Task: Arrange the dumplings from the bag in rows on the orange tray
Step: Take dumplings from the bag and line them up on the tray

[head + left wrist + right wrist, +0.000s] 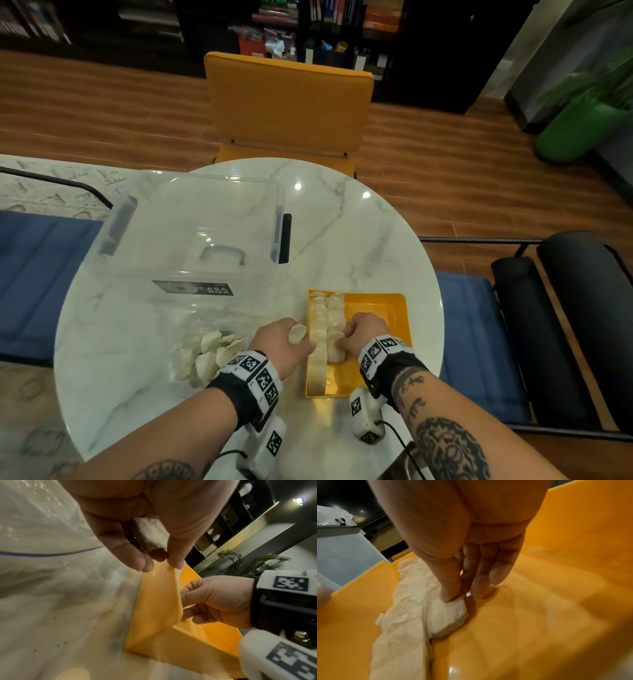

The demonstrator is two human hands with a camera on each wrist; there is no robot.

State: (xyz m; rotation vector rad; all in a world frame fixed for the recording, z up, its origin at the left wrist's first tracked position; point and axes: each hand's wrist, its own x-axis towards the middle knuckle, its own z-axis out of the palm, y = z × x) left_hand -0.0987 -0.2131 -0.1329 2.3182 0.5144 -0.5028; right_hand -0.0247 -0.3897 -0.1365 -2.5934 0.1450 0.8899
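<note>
Glossy orange plastic tray [394,310], polished marble table [359,240]

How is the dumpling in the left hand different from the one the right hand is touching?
The dumpling in the left hand is lifted off the table, outside the orange tray; the dumpling under the right hand lies inside the tray, at the near end of the second row. The left hand grips its dumpling all round; the right hand only presses on its dumpling with fingertips. Both are pale, floury and folded.

Two rows of pale dumplings [325,329] along the left side of the orange tray [394,308], loose dumplings heaped in the clear bag [205,346] left of it, one dumpling [296,334] held between.
</note>
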